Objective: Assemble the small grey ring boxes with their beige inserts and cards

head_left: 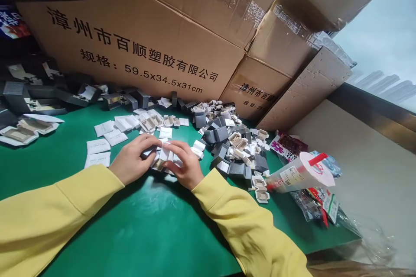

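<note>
My left hand (pixel 134 158) is closed at the left side of a small box (pixel 160 162) with white card and a bit of dark grey showing. My right hand (pixel 185 162) pinches the same box from the right, thumb low and fingers on top. Fingers cover much of it, so its exact shape is partly hidden. Just left and behind lie flat white printed cards (pixel 99 146) in a loose row. Behind the hands are white inserts with tan insides (pixel 151 122).
A heap of dark grey small boxes and white inserts (pixel 238 140) spreads right of the hands. More dark boxes (pixel 19 95) stand at the far left. A lidded drink cup (pixel 292 175) leans among snack packets (pixel 329 205). Large cartons (pixel 136 34) wall off the green table's (pixel 146 233) back.
</note>
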Tool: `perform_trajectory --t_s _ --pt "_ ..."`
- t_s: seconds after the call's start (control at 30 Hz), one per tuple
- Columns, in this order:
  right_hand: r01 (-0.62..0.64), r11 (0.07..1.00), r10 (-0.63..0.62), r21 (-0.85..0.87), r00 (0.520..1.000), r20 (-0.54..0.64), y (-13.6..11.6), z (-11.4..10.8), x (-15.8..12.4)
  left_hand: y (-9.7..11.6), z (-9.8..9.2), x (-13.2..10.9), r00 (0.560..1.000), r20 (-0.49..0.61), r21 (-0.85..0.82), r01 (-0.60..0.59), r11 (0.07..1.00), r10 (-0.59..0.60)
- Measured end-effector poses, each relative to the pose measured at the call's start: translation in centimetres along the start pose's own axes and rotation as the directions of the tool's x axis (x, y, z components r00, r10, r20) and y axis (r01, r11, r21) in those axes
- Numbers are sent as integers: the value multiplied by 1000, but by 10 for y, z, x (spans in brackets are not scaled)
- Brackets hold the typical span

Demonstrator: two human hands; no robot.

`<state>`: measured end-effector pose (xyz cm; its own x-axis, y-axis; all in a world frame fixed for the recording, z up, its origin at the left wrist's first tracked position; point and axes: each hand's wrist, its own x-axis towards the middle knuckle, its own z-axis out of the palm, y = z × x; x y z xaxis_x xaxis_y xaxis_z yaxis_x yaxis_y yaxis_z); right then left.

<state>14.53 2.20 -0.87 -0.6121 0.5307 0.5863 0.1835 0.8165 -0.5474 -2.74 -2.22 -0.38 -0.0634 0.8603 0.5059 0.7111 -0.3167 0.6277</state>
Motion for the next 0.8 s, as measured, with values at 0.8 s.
perform_trajectory --t_s 0.8 --pt "-286 930 301 230 953 -30 -2 12 -4 -1 -1 -5 995 99 -54 -27 998 32"
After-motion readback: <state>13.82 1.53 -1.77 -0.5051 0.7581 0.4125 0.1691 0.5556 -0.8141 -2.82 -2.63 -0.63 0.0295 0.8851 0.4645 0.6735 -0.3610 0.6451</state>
